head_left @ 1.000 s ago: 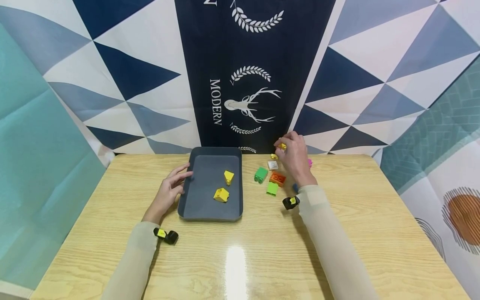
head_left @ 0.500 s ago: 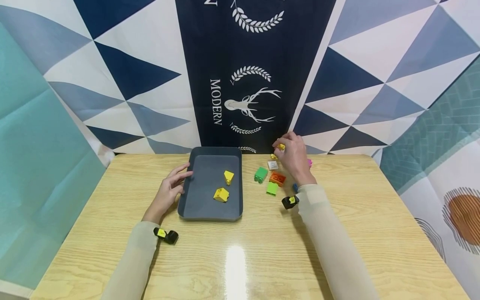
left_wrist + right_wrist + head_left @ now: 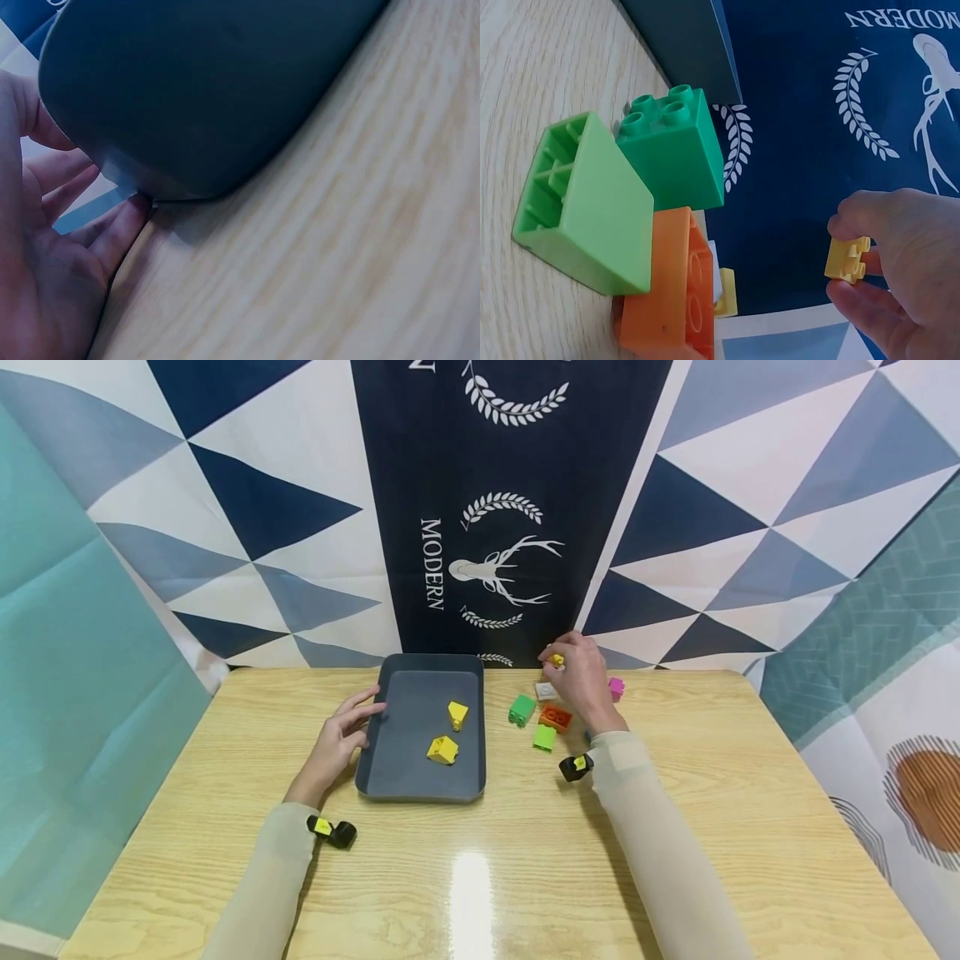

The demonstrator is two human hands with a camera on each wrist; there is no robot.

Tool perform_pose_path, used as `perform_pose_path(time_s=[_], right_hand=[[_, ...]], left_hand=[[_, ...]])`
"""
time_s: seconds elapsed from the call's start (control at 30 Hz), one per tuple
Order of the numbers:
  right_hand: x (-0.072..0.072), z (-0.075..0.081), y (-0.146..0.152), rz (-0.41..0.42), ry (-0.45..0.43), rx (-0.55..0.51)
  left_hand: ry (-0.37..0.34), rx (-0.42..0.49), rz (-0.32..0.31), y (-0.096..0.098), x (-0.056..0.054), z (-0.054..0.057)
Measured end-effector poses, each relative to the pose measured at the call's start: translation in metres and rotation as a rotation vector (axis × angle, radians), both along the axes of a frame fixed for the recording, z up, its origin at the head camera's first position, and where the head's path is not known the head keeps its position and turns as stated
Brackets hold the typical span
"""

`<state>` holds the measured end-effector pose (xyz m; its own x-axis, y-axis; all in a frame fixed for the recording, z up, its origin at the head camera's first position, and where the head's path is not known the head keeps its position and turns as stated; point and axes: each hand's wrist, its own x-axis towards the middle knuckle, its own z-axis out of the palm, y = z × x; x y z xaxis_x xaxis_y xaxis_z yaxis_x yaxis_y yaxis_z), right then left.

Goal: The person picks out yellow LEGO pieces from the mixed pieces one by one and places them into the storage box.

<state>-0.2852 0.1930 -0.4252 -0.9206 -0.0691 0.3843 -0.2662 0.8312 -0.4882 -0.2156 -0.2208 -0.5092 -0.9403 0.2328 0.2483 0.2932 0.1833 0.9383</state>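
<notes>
My right hand pinches a small yellow building brick between thumb and fingers, above the back edge of the table. My left hand rests at the left side of a dark grey tray, its fingers extended and touching the rim. Two yellow bricks lie in the tray: a wedge-shaped one and a larger sloped one. Below the right hand lie a green brick, a light green brick, an orange brick and a white piece.
Another yellow piece shows partly behind the orange brick in the right wrist view. A pink brick lies right of the right hand. A patterned cloth hangs right behind the wooden table.
My right hand has moved slightly left and toward me with the yellow brick, uncovering more of the pink brick. My left hand and the tray have stayed in place.
</notes>
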Motion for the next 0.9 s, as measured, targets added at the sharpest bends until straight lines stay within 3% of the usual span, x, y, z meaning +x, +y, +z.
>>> perform_pose_path(time_s=[0.9], right_hand=[[0.008, 0.0, -0.023, 0.08, -0.049, -0.001]], left_hand=[[-0.001, -0.001, -0.001, 0.0, 0.0, 0.0]])
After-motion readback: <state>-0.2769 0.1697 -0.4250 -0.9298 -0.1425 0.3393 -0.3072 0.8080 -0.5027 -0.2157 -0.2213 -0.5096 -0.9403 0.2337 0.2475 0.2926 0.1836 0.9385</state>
